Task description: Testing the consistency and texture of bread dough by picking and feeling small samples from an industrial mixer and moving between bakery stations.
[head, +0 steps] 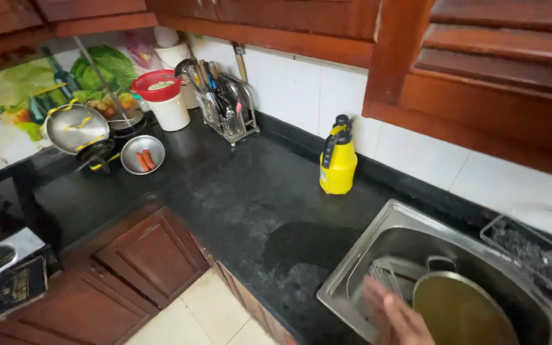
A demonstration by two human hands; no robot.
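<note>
- Steel sink (352,271) held a round pan (461,313), set in the basin.
- One hand (394,319), blurred, hovered beside the pan; which hand and its fingers' spread could not be told.
- Yellow spray bottle (338,163) stood upright on the black desk (237,191), near the sink.

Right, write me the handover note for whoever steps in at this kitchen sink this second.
One hand shows, blurred, over the front rim of the steel sink; which hand it is and whether it grips anything cannot be told. The other hand is out of view.
In the sink: a round pan and wire utensils beside the hand.
On the black counter: a yellow spray bottle, a utensil rack, a small steel plate with two sausages.
Done: nothing can be confirmed as washed.
Left: pan and utensils sit in the sink.
</note>
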